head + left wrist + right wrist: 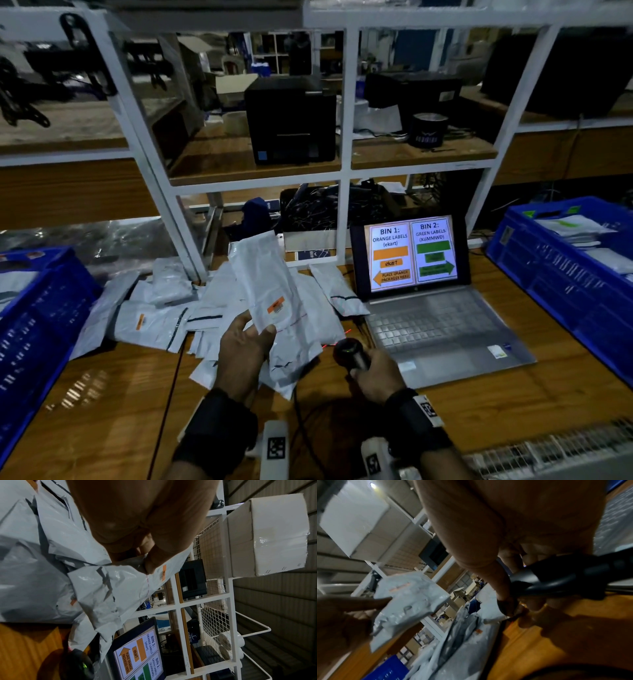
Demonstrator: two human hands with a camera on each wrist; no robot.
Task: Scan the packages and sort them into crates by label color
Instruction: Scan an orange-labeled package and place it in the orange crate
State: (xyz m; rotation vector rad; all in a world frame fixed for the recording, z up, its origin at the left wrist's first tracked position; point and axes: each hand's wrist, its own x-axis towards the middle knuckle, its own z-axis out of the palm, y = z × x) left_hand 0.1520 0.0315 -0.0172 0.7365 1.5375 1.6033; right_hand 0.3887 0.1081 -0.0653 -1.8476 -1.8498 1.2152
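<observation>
At frame centre, the left hand [244,346] pinches an orange-labelled package [263,278] above the surface while the right hand [375,380] grips the scanner [352,353]. Scanning seems underway; next, the left crate [30,329].

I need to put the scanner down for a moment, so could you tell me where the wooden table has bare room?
Bare wood shows on the wooden table between the blue plastic crate on the left and the left hand. It is crowded behind, under the pile of grey plastic mailers, and the open silver laptop fills the right.
</observation>
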